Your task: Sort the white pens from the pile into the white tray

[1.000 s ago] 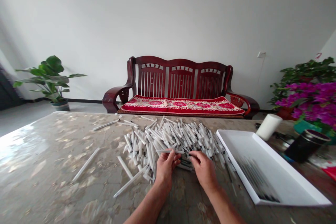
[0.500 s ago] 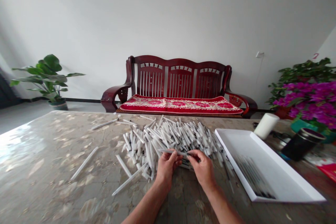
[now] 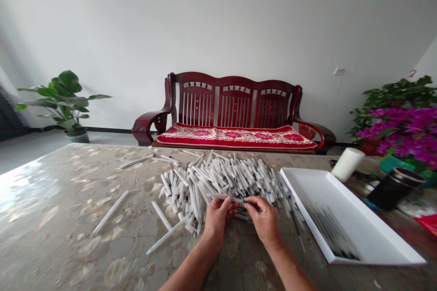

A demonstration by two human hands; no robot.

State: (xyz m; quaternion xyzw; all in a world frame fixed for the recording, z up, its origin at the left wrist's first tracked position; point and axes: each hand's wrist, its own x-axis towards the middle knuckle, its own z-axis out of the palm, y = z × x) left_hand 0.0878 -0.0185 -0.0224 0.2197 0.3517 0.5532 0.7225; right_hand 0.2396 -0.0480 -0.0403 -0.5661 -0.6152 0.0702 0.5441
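marbled table point(image 3: 51, 200) bearing white pen pile point(image 3: 221, 179), white tray point(image 3: 341, 218), black cup point(image 3: 392, 188).

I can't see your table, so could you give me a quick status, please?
Left hand and right hand both pinch one pen. Pen pile right behind. White tray right.

A second ago the right hand point(image 3: 263, 219) lay a little apart from the left hand point(image 3: 216, 217), fingers down among the dark refills at the near edge of the pen pile point(image 3: 221, 179). Now it has closed in at about 3 o'clock of the left, and both pinch one thin pen barrel point(image 3: 228, 198) level between their fingertips, lifted just clear of the heap.
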